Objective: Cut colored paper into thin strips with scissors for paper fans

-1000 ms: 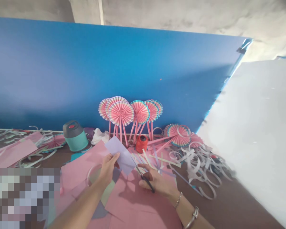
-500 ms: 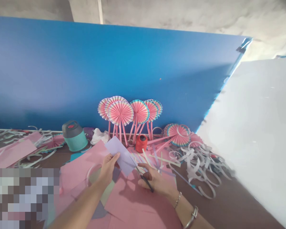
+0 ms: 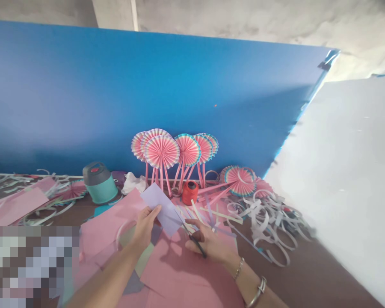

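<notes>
Between the thumb and fingers of my left hand [image 3: 146, 224] is a sheet of lavender paper [image 3: 163, 208], held tilted above the table. My right hand [image 3: 208, 243] grips a pair of dark-handled scissors [image 3: 197, 246], whose blades lie along the right edge of the lavender paper. Whether the blades are apart cannot be made out. Large pink paper sheets [image 3: 186, 273] lie under both hands. Cut paper strips [image 3: 216, 211] in white, pale yellow and lavender are scattered just beyond the scissors. A red spool of thread [image 3: 190, 193] stands behind the paper.
Several pink pleated paper fans [image 3: 162, 152] on sticks lean against the blue partition [image 3: 179, 85]. More fans [image 3: 240, 180] lie at the right, beside a heap of curled white strips [image 3: 269, 222]. At the left stands a teal container with a grey lid [image 3: 101, 188], near pink sheets [image 3: 25, 203].
Almost nothing differs. Both hands, the lavender paper and the scissors keep nearly the same position, with only a very slight shift of the whole view.
</notes>
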The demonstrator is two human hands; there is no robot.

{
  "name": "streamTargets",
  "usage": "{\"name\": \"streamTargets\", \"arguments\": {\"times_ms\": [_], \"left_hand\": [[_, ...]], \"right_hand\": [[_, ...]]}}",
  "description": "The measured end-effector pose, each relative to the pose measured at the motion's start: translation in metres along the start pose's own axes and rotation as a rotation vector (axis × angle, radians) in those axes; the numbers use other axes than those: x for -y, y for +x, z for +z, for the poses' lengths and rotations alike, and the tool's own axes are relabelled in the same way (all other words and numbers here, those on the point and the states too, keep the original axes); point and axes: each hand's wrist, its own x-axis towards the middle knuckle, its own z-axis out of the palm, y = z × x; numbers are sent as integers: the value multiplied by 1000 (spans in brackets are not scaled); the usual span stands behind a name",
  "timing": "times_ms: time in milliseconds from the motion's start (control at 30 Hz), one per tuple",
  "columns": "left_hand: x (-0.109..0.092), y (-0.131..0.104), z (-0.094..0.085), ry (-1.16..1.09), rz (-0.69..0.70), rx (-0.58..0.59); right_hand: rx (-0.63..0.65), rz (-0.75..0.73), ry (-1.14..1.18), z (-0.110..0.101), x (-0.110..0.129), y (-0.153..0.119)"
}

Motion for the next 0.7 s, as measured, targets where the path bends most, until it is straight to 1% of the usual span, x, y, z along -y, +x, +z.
{"name": "streamTargets", "arguments": {"times_ms": [167, 367, 567, 700], "left_hand": [[0, 0, 0, -1, 12, 5], [0, 1, 0, -24, 15, -2], [-1, 0, -1, -28, 6, 13], [0, 1, -2, -17, 10, 0]], "right_hand": [[11, 12, 23, 0, -1, 1], [-12, 7, 65, 1, -5, 5], [-58, 15, 18, 2, -7, 7], [-71, 13, 7, 2, -6, 6]]}}
